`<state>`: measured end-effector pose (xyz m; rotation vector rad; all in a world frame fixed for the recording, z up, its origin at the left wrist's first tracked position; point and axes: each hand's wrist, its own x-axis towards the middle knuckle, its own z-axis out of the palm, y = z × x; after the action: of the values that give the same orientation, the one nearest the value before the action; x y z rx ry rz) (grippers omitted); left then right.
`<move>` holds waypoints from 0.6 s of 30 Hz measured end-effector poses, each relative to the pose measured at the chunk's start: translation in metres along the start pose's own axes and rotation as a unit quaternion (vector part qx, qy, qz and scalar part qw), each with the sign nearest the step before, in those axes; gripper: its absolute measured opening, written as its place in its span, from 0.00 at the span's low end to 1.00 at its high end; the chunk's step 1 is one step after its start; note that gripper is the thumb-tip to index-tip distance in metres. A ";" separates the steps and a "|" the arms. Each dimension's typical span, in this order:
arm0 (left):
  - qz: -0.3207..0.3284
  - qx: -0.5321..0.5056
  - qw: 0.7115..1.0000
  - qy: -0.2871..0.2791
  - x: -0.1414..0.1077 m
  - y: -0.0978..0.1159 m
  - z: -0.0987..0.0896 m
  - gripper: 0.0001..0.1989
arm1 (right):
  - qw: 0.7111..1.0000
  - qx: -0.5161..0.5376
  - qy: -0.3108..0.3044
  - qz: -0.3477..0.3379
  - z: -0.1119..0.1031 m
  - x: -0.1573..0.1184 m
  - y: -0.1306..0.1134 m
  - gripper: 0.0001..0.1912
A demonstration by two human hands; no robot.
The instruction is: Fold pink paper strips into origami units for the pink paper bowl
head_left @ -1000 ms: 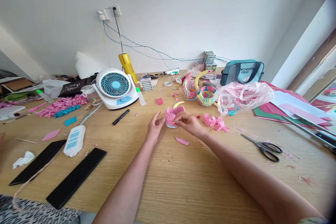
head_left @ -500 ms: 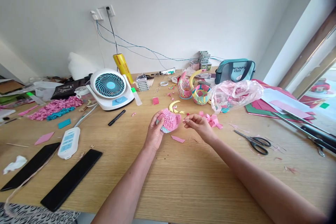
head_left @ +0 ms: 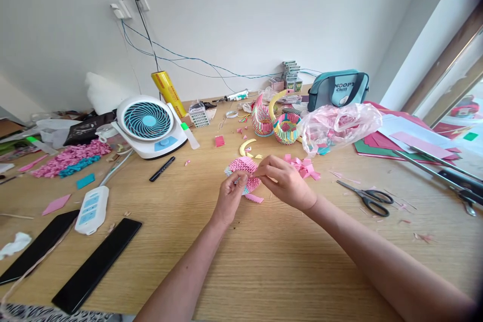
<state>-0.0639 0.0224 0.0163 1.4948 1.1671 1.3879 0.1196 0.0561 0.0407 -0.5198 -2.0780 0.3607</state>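
Observation:
A round pink body of folded paper pieces (head_left: pixel 244 163), pale blue at its edge, sits on the desk behind my hands, partly covered by them. In front of it my left hand (head_left: pixel 231 192) is closed, thumb pressed on the fingers. My right hand (head_left: pixel 285 181) meets it from the right in a pinch. Whatever small thing lies between the fingertips is too small and hidden to name. Just beyond the body lies a curved yellow paper piece (head_left: pixel 242 148). A pink paper strip with a jagged edge (head_left: pixel 254 198) lies nearest the hands.
Pink paper strips (head_left: pixel 305 167) lie right of my hands, with black scissors (head_left: pixel 372 198) farther right. Two folded-paper baskets (head_left: pixel 263 119) (head_left: pixel 287 130) stand behind, beside a plastic bag (head_left: pixel 341 126). At left are a fan (head_left: pixel 147 123), a black pen (head_left: pixel 162 169) and a power strip (head_left: pixel 91 210).
My left hand has let go of the pink paper body and come round in front of it. My right hand has moved left, and the fingertips of both now meet.

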 end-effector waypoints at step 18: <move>-0.051 -0.177 0.980 -0.073 -0.010 0.012 0.014 0.13 | 0.985 0.157 0.004 0.066 -0.003 0.007 -0.019 0.04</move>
<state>-0.0481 0.0098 0.0234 1.2425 0.8427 1.3117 0.1145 0.0436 0.0555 -0.4678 -1.9354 0.7484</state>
